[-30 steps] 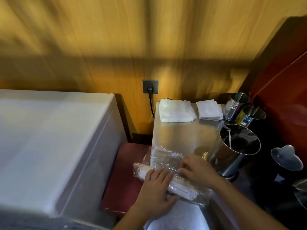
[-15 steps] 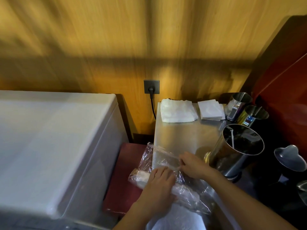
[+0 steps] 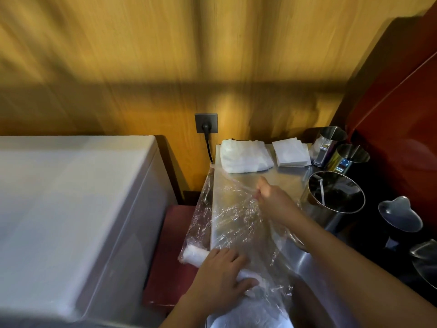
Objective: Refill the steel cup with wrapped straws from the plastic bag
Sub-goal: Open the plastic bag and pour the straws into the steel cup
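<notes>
A clear plastic bag (image 3: 233,218) lies spread over the steel counter (image 3: 283,179), its left side hanging past the counter's edge. A bundle of white wrapped straws (image 3: 195,255) lies inside its near end. My left hand (image 3: 222,278) presses down on the bundle through the plastic. My right hand (image 3: 272,197) pinches the bag's far end and holds it stretched away from the bundle. The large steel cup (image 3: 335,197) stands just right of that hand, with one white straw leaning inside.
A folded white cloth (image 3: 244,156) and a stack of napkins (image 3: 290,152) lie at the counter's back. Two smaller steel cups (image 3: 350,157) stand behind the large one, dark vessels to its right. A white chest appliance (image 3: 71,221) fills the left; a socket with a plug (image 3: 206,126) is on the wall.
My right hand has pulled the bag's end away from me, unfolding and stretching the plastic across the counter. My left hand has stayed pressed on the straw bundle.
</notes>
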